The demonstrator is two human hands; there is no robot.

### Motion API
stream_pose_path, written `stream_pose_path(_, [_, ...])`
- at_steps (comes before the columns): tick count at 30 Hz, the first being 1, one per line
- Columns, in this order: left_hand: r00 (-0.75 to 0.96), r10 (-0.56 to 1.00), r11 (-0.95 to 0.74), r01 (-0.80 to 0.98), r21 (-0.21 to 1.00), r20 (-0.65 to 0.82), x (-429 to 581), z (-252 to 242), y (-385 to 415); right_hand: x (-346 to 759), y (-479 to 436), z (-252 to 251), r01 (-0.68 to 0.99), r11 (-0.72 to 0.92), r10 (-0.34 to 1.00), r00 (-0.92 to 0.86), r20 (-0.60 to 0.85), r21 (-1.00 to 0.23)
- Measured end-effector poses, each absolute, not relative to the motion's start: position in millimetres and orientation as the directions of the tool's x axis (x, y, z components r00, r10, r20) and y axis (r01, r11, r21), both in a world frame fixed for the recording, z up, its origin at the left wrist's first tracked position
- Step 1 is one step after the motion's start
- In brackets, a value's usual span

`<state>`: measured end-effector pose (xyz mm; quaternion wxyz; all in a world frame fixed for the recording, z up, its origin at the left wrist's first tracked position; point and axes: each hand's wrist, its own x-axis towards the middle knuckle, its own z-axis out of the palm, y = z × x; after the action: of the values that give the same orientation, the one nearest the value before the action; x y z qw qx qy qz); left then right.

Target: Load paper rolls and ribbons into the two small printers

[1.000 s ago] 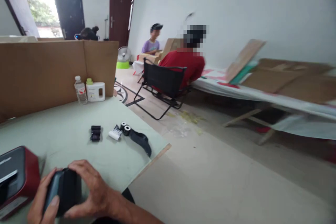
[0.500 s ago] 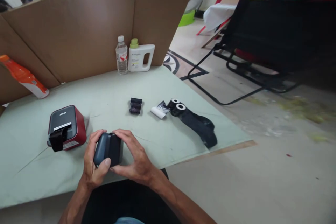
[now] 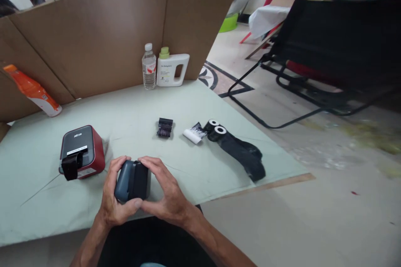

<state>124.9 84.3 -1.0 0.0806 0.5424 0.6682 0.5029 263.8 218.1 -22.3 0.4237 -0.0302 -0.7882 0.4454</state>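
Between my two hands is a small dark-blue and black label printer (image 3: 133, 180), held near the table's front edge. My left hand (image 3: 114, 194) is wrapped round its left side, with the thumb along the near edge. On the other side my right hand (image 3: 166, 192) grips with its fingers on the far right corner and its thumb at the near edge. A red and black label printer (image 3: 83, 152) stands to the left, a black strip hanging from its front. Beyond my hands lie a dark ribbon roll (image 3: 165, 127) and a white roll with black film (image 3: 194, 134).
A long black roll of material with two white cores (image 3: 239, 150) lies at the table's right. Along the cardboard wall (image 3: 109, 33) stand a water bottle (image 3: 149, 66), a white jug (image 3: 171, 69) and a leaning orange bottle (image 3: 34, 91). A black folding chair (image 3: 338, 37) is off to the right.
The view has shifted slightly, so everything sits a little further right. Both hands still hold the dark-blue printer; my left thumb has slid toward its near edge.
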Motion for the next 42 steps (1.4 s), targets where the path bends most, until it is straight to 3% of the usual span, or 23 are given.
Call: stream_pose_path(42, [-0.398,0.784,-0.056,0.719,0.693,0.476,126.8,0.4,84.6,264.8,218.9,-21.8,-0.294,0.653,0.417,-0.629,0.656,-0.698])
